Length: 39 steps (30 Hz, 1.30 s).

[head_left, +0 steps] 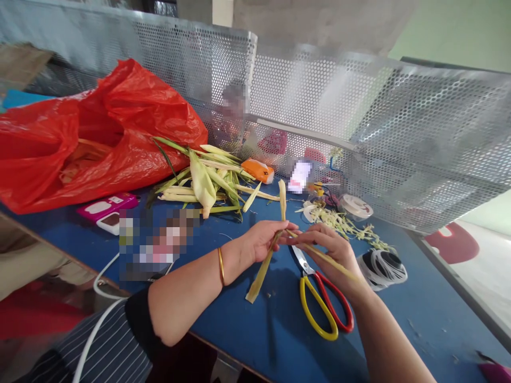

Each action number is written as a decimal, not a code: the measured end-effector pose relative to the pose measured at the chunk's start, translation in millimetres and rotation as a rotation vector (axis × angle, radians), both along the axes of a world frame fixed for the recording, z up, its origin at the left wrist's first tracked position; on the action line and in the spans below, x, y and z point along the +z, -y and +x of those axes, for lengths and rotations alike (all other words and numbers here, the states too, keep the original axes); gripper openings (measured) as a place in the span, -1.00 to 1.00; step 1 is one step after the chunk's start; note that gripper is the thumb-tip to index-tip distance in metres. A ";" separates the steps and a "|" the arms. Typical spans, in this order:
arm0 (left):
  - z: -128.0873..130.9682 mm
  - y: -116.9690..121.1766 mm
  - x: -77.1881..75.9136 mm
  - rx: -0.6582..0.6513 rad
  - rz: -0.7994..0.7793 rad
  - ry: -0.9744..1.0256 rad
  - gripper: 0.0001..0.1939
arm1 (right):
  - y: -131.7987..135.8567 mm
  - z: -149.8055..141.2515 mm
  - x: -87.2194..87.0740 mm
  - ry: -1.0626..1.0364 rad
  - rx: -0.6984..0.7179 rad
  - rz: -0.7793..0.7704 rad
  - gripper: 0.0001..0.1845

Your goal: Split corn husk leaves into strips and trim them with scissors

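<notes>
My left hand pinches a long yellow-green leaf strip that runs from above the hand down toward the table's near edge. My right hand is closed on a thinner yellow strip that lies along its wrist, its fingertips meeting the left hand's. Both hands hover just above the blue table. Scissors with one yellow and one red handle lie under my right hand.
A pile of green-yellow leaves lies beside a red plastic bag. Leaf scraps, an orange box, a pink phone and a roll of white thread sit about. A perforated metal screen walls the far side.
</notes>
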<state>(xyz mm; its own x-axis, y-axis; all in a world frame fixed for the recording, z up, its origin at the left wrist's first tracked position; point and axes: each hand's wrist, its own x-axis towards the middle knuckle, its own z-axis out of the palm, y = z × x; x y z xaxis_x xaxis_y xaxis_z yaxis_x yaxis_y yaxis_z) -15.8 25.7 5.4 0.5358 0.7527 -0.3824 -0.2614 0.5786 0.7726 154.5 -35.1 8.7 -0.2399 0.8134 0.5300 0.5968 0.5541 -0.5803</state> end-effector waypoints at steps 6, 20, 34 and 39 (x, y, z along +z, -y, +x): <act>-5.7 -3.7 5.8 0.038 -0.006 0.009 -0.77 | 1.3 4.2 0.3 0.324 0.060 0.088 -0.77; 0.4 6.2 1.2 -0.114 0.153 0.039 -0.76 | -2.3 1.7 3.4 -0.169 -0.298 -0.002 -0.82; 0.2 16.7 5.8 -0.331 0.182 0.085 -0.73 | -0.8 -19.1 -1.1 -0.945 -0.044 -0.434 -0.82; -1.6 15.6 6.6 -0.335 0.199 0.086 -0.73 | 0.2 -20.8 0.0 -0.924 -0.057 -0.370 -0.87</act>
<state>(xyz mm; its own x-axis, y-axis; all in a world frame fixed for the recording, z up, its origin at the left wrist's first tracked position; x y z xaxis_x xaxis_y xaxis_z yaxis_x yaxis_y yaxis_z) -17.3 10.1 12.0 0.7878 0.5860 -0.1897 -0.1528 0.4842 0.8615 133.6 -35.3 8.7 0.1830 0.9626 0.1998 -0.1561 0.2291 -0.9608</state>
